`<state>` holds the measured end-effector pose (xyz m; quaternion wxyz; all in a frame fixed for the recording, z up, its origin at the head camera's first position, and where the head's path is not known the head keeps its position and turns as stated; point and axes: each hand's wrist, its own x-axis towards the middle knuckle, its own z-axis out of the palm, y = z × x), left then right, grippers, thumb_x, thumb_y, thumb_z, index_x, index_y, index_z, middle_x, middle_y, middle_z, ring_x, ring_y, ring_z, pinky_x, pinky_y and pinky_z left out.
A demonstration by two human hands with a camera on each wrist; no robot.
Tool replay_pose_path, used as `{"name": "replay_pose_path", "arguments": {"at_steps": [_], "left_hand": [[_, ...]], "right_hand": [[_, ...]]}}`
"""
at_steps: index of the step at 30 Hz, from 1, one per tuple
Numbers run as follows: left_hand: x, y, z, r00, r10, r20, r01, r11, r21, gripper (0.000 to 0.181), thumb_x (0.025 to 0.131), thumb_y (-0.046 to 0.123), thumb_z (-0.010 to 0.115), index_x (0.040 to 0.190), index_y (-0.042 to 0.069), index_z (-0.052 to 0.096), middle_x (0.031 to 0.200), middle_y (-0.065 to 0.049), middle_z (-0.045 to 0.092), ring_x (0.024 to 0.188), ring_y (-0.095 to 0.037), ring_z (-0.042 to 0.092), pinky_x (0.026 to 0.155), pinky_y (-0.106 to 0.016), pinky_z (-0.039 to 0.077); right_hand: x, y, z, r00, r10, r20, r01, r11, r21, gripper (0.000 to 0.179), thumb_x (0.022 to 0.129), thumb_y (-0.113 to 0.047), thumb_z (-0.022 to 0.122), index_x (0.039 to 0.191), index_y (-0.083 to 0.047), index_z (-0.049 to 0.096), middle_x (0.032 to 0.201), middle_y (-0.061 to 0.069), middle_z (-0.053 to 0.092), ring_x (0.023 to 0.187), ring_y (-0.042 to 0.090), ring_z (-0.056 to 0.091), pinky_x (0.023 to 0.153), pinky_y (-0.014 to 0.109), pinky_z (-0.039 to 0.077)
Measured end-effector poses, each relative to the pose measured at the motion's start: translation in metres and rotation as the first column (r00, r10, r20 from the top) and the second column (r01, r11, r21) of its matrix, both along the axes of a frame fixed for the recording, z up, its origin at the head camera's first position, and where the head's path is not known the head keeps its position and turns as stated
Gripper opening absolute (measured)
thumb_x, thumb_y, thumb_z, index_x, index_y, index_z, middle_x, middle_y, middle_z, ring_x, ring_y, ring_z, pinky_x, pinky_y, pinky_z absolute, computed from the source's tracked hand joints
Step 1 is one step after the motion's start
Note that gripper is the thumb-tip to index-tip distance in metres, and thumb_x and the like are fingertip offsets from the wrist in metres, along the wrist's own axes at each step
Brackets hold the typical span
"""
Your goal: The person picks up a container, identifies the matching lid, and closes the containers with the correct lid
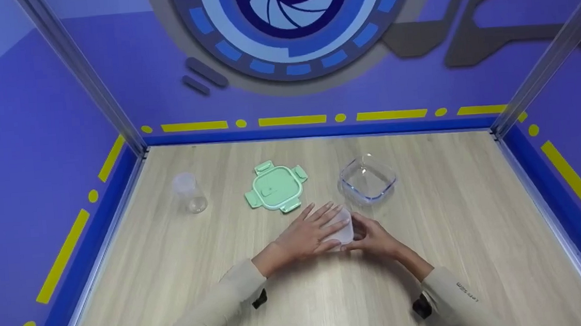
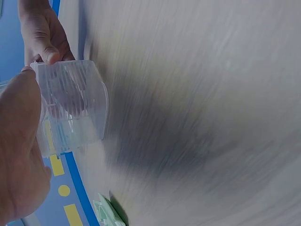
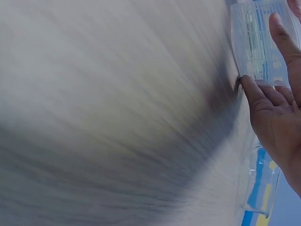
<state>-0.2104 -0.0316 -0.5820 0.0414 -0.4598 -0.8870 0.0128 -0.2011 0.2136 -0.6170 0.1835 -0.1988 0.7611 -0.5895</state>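
Between both hands, low over the table, is a clear ribbed plastic container [image 2: 70, 108], its flared edge toward the tabletop. My left hand [image 1: 309, 234] lies across its whitish top face [image 1: 344, 228] with straight, spread fingers. From the right side my right hand [image 1: 376, 236] holds the container, thumb on the near side and fingers on the far side. In the right wrist view, the right fingertips [image 3: 249, 84] are right at the container's lower edge. Just beyond the hands lie a green clip lid [image 1: 277, 187] and a square glass container [image 1: 368, 180].
A clear cylinder with a whitish top [image 1: 185, 184] stands at the back left of the wooden table [image 1: 302, 307]. Blue printed panels [image 1: 291, 101] close off the back and both sides, with metal posts [image 1: 547, 60] at the corners.
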Motion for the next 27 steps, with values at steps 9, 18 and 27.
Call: {"name": "replay_pose_path", "arguments": {"at_steps": [9, 18, 27], "left_hand": [[0.002, 0.001, 0.002, 1.0, 0.008, 0.03, -0.008, 1.0, -0.006, 0.061, 0.108, 0.055, 0.035, 0.163, 0.032, 0.025, 0.172, 0.0, 0.021, 0.16, -0.023, 0.019, 0.126, -0.053, 0.026], [-0.001, -0.002, 0.004, 0.998, 0.032, -0.046, -0.031, 0.999, 0.016, 0.058, 0.107, 0.053, 0.037, 0.162, 0.033, 0.029, 0.171, -0.001, 0.024, 0.159, -0.025, 0.021, 0.125, -0.053, 0.028], [0.011, -0.006, -0.004, 0.99, 0.068, 0.127, -0.082, 0.99, 0.112, 0.058, 0.11, 0.047, 0.032, 0.163, 0.023, 0.027, 0.172, -0.005, 0.021, 0.16, -0.024, 0.017, 0.128, -0.051, 0.021]], "right_hand": [[0.001, 0.001, 0.001, 1.0, 0.003, -0.012, -0.002, 1.0, 0.029, 0.097, 0.083, -0.01, 0.084, 0.16, 0.001, 0.025, 0.162, 0.027, 0.034, 0.145, 0.045, 0.043, 0.109, 0.037, 0.049], [-0.007, -0.001, 0.008, 0.999, -0.002, -0.045, 0.005, 0.998, 0.056, 0.095, 0.082, -0.012, 0.085, 0.158, 0.001, 0.03, 0.161, 0.025, 0.038, 0.145, 0.043, 0.044, 0.111, 0.039, 0.048], [0.004, 0.018, 0.008, 1.0, -0.001, -0.021, 0.004, 0.992, 0.124, 0.097, 0.079, -0.019, 0.089, 0.156, -0.002, 0.034, 0.157, 0.025, 0.043, 0.144, 0.046, 0.044, 0.109, 0.044, 0.05]]}}
